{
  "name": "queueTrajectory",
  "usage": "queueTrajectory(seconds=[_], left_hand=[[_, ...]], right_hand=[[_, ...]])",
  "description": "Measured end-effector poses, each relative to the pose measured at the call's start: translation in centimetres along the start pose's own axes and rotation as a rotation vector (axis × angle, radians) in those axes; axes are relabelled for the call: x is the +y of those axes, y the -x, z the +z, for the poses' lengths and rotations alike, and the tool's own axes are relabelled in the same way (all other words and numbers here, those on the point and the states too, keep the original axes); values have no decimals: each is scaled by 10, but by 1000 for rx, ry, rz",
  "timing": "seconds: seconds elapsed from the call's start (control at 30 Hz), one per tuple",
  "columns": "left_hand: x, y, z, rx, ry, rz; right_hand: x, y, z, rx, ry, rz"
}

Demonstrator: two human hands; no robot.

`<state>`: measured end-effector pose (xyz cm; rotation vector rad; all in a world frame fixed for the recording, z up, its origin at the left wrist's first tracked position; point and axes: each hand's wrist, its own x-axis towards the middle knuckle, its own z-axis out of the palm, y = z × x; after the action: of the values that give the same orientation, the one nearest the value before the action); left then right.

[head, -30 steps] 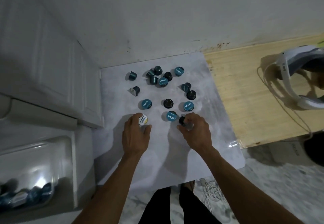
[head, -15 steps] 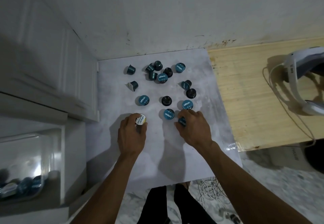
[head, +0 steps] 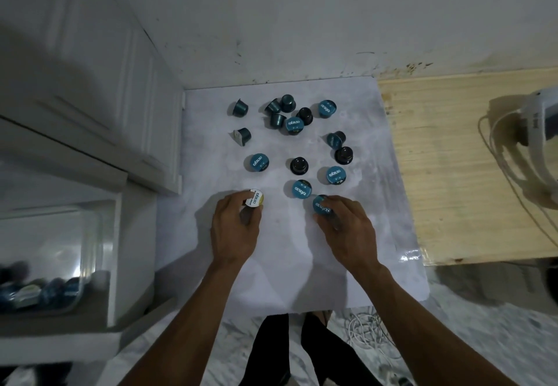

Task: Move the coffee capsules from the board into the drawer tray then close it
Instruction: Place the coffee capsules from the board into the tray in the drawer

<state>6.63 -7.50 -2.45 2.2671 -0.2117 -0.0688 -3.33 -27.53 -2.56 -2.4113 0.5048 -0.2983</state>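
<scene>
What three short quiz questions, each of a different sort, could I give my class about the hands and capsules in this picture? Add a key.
1. True or false: the left hand holds a white-lidded capsule.
2. Multiple choice: the right hand grips a capsule whose lid is A) teal B) red C) yellow.
3. Fill in: the drawer tray stands to the person's ____ of the board.

Key: 1 true; 2 A, the teal-lidded capsule; 3 left.
</scene>
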Motion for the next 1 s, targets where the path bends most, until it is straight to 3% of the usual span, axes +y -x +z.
queueTrajectory(seconds=[0.23, 0.5, 0.77, 1.0], left_hand=[[22, 26, -12, 44, 93, 2], [65, 66, -63, 151, 194, 1], [69, 77, -174, 265, 231, 1], [-7, 92, -315, 281, 173, 48]], right_hand=[[-6, 3, -9, 47, -74, -81], [-78, 10, -50, 165, -419, -122], [-189, 15, -52, 173, -505, -299], [-302, 51, 1, 121, -570, -349]])
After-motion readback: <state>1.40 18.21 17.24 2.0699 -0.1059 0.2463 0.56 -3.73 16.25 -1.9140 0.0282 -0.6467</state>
